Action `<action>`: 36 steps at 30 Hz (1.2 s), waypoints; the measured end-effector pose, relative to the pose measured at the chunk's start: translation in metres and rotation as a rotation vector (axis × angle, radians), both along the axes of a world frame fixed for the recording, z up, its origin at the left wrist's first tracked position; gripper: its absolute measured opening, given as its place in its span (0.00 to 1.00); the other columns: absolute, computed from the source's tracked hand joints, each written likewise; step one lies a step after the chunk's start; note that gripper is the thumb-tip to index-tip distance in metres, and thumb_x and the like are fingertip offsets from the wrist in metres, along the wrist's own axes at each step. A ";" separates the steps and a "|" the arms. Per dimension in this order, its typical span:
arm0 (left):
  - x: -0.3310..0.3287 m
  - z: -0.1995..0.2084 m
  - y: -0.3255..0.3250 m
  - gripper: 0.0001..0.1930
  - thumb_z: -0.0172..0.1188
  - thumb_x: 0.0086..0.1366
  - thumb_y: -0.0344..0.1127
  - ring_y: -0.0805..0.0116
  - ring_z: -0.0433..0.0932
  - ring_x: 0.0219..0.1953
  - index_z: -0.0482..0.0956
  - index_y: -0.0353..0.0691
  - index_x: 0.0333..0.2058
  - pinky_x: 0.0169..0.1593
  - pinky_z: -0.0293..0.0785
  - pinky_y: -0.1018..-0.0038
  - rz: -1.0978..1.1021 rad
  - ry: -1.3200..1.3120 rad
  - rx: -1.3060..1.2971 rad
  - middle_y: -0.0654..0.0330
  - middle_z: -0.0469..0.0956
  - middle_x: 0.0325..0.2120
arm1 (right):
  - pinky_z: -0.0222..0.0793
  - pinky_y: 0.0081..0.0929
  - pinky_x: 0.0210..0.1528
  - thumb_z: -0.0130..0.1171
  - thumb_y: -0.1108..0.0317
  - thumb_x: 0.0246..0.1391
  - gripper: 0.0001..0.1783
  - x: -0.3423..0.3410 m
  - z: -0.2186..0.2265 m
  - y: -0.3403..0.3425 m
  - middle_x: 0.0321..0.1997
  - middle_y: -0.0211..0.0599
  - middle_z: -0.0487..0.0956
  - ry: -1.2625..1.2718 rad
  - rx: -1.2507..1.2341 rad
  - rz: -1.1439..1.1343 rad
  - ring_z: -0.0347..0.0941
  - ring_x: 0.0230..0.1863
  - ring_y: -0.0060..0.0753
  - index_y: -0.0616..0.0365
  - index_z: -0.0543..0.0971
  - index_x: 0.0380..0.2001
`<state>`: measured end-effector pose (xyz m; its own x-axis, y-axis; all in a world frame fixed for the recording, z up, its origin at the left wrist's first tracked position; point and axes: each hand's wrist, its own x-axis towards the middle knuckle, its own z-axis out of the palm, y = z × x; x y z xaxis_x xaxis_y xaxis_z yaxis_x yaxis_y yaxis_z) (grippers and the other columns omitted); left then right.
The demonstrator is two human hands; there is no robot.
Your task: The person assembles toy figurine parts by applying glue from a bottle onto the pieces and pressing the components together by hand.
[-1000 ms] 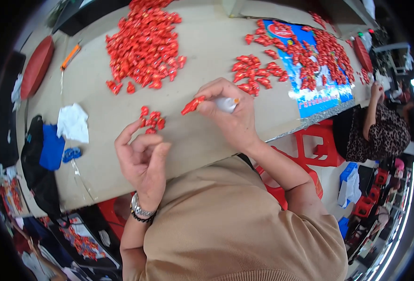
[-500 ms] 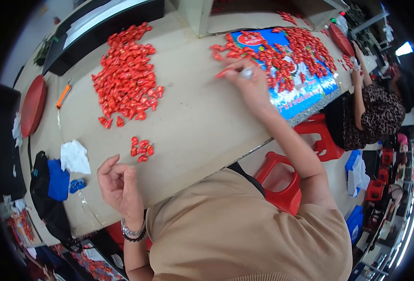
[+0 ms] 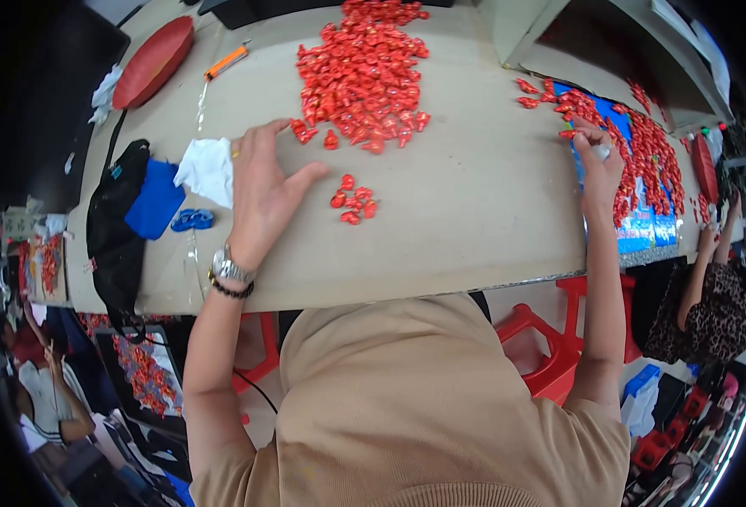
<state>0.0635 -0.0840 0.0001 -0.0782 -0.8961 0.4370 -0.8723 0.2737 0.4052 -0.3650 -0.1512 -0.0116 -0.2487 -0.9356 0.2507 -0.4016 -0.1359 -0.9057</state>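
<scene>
My left hand [image 3: 263, 190] is open, its fingers reaching forward and its thumb spread toward a small group of glossy red pieces [image 3: 358, 203]. Its fingertips come close to a red piece [image 3: 303, 131] at the near left edge of a large heap of such pieces [image 3: 364, 72]. Over at the right, my right hand [image 3: 601, 169] is closed in a pinch beside a blue printed sheet [image 3: 637, 241] strewn with red pieces. A small red piece [image 3: 567, 133] shows at its fingertips. Something white [image 3: 601, 152] sticks out between its fingers; its kind is unclear.
At the left lie a red shallow dish [image 3: 155, 63], an orange cutter [image 3: 226, 62], a white cloth [image 3: 206, 171], a black bag [image 3: 118, 224] and a blue cloth [image 3: 153, 200]. A grey cabinet [image 3: 521, 29] stands far right. Another person [image 3: 702, 291] works beyond the sheet.
My left hand has moved forward from beside the small group and its curled fingers have stretched out. The whole view has turned. My right hand stays pinched near the sheet's left edge.
</scene>
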 end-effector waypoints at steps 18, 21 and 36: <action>-0.002 -0.003 -0.029 0.36 0.67 0.51 0.51 0.57 0.69 0.40 0.68 0.29 0.50 0.43 0.69 0.64 -0.041 -0.007 0.042 0.48 0.74 0.33 | 0.64 0.30 0.56 0.59 0.77 0.47 0.13 0.096 0.031 0.045 0.47 0.39 0.78 0.373 -0.344 0.245 0.71 0.53 0.35 0.59 0.80 0.40; 0.006 -0.009 -0.023 0.36 0.67 0.50 0.52 0.57 0.69 0.39 0.68 0.29 0.49 0.41 0.69 0.64 0.012 -0.022 0.081 0.49 0.74 0.32 | 0.65 0.28 0.53 0.60 0.78 0.46 0.12 0.127 0.039 0.052 0.45 0.39 0.79 0.343 -0.334 0.385 0.73 0.49 0.34 0.60 0.80 0.37; -0.008 -0.022 -0.029 0.15 0.60 0.59 0.41 0.56 0.71 0.34 0.68 0.38 0.37 0.31 0.71 0.63 -0.102 -0.241 -0.050 0.58 0.74 0.31 | 0.70 0.22 0.42 0.60 0.78 0.46 0.08 0.192 0.010 0.042 0.35 0.35 0.79 -0.010 -0.172 0.566 0.75 0.37 0.25 0.62 0.80 0.33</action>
